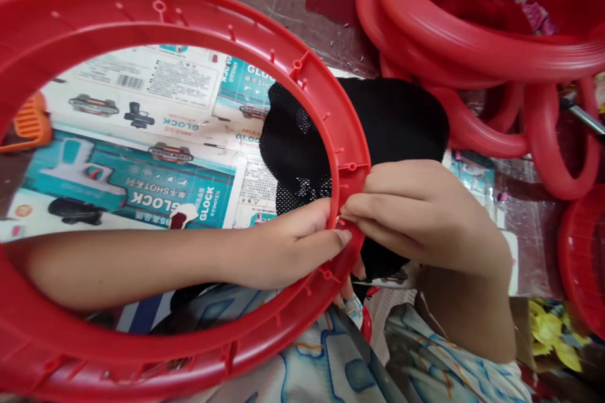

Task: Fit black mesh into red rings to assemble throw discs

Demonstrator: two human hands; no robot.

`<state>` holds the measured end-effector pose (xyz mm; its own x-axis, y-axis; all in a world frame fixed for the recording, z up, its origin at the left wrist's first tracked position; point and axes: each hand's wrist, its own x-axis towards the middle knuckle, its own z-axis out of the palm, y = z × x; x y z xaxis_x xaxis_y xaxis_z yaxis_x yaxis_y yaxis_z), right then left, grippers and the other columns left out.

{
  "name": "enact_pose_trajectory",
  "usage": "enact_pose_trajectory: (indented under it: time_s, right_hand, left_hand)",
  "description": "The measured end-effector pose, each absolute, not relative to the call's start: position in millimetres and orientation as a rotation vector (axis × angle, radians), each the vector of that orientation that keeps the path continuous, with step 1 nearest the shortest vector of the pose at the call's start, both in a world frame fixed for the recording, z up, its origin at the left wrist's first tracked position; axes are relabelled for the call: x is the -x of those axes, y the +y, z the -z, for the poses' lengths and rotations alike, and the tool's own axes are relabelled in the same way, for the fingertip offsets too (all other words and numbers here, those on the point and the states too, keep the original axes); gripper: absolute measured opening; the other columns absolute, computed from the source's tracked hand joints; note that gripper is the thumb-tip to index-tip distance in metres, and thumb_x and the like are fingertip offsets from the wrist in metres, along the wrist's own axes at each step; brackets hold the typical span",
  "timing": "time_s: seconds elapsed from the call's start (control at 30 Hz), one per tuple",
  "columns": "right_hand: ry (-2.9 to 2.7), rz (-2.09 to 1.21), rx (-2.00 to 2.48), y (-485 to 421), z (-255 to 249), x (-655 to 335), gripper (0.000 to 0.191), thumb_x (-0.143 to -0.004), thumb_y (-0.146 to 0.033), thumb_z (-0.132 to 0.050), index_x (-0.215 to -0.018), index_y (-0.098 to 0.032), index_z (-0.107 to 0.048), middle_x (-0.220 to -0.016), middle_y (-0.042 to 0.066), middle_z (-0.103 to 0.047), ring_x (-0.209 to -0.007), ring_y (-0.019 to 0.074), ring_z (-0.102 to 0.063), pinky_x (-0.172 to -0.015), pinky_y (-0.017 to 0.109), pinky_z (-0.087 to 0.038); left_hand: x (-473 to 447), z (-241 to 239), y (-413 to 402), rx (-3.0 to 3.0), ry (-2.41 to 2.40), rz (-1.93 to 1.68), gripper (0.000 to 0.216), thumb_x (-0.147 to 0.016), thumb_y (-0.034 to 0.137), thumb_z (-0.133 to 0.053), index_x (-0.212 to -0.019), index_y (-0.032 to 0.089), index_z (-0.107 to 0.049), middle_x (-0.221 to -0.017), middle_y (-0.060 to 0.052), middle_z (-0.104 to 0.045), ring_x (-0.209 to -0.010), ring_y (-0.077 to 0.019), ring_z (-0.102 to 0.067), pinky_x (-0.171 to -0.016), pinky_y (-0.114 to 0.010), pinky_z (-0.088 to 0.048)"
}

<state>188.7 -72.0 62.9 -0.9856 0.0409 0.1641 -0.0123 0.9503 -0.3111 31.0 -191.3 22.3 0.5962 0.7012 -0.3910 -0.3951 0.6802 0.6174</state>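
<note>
A large red plastic ring [189, 19] with small pegs on its inner face fills the left of the view, tilted toward me. A piece of black mesh fabric [392, 119] lies behind its right rim. My left arm passes through the ring, and my left hand [293, 245] grips the right rim from inside, thumb on top. My right hand [420, 214] meets it from the outside, fingers pinched on the rim and the mesh at the same spot.
A stack of red rings [472, 31] lies at the upper right, with a red basket-like piece [581, 258] at the right edge. Printed cardboard [142, 164] covers the surface below. An orange object [28, 126] sits at far left. Patterned clothing shows at the bottom.
</note>
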Motion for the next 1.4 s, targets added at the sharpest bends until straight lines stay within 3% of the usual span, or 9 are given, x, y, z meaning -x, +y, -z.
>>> enact_pose_trajectory:
  time_s: [0.17, 0.37, 0.53, 0.63, 0.97, 1.2, 1.4]
  right_hand:
    - [-2.908, -0.654, -0.036, -66, -58, -188, 0.021, -0.098, -0.019, -0.053, -0.089, -0.013, -0.07, -0.078, 0.004, -0.07, -0.069, 0.0134, -0.059, -0.062, 0.026, -0.044]
    - [-2.922, -0.944, 0.055, -61, -59, -186, 0.024, -0.099, -0.021, -0.052, -0.09, -0.013, -0.073, -0.081, 0.006, -0.071, -0.075, 0.0143, -0.064, -0.067, 0.026, -0.046]
    - [-3.009, -0.886, 0.129, -65, -61, -184, 0.026, -0.098, -0.021, -0.051, -0.085, -0.016, -0.074, -0.076, 0.003, -0.069, -0.07, 0.014, -0.06, -0.064, 0.027, -0.042]
    - [-3.045, -0.848, 0.276, -70, -63, -181, 0.025, -0.096, -0.021, -0.054, -0.081, -0.018, -0.074, -0.076, 0.003, -0.07, -0.069, 0.0145, -0.059, -0.064, 0.028, -0.041]
    - [-3.114, -0.894, 0.768, -84, -69, -168, 0.017, -0.082, -0.014, -0.065, -0.068, -0.017, -0.074, -0.069, 0.002, -0.069, -0.061, 0.0118, -0.054, -0.055, 0.028, -0.03]
    - [-3.016, -1.03, 0.821, -82, -63, -165, 0.022, -0.076, -0.008, -0.063, -0.056, -0.016, -0.064, -0.054, -0.001, -0.058, -0.05, 0.0075, -0.04, -0.049, 0.028, -0.021]
    - [-2.827, -1.406, 0.975, -76, -59, -167, 0.02, -0.075, -0.009, -0.06, -0.058, -0.015, -0.066, -0.048, -0.005, -0.053, -0.046, 0.0057, -0.041, -0.044, 0.023, -0.026]
  left_hand:
    - [-34, -19, -189, -0.568, 0.794, -0.685, 0.006, -0.097, 0.019, -0.039, -0.093, 0.018, -0.044, -0.082, 0.0, -0.063, -0.062, -0.0089, -0.065, -0.058, -0.021, -0.057]
    - [-32, -17, -187, -0.704, 0.864, -0.583, 0.012, -0.092, 0.015, -0.037, -0.09, 0.016, -0.049, -0.073, -0.001, -0.064, -0.06, -0.0118, -0.065, -0.056, -0.023, -0.056]
    - [-32, -15, -191, -0.742, 0.914, -0.585, 0.005, -0.095, 0.023, -0.039, -0.096, 0.019, -0.043, -0.082, -0.001, -0.065, -0.064, -0.0132, -0.066, -0.058, -0.026, -0.058]
    - [-32, -15, -195, -0.832, 1.033, -0.604, 0.013, -0.099, 0.034, -0.038, -0.1, 0.021, -0.038, -0.082, -0.001, -0.064, -0.064, -0.0146, -0.066, -0.059, -0.03, -0.058]
    - [-32, -12, -194, -0.851, 1.124, -0.509, 0.018, -0.1, 0.039, -0.032, -0.108, 0.023, -0.032, -0.092, -0.005, -0.067, -0.06, -0.0179, -0.068, -0.06, -0.039, -0.059]
    - [-31, -13, -190, -0.77, 1.106, -0.475, 0.013, -0.101, 0.035, -0.032, -0.099, 0.023, -0.031, -0.077, 0.001, -0.063, -0.058, -0.0162, -0.067, -0.057, -0.034, -0.059]
    - [-30, -14, -189, -0.636, 1.091, -0.492, 0.013, -0.101, 0.034, -0.037, -0.098, 0.023, -0.032, -0.077, 0.003, -0.062, -0.055, -0.0145, -0.067, -0.052, -0.03, -0.059]
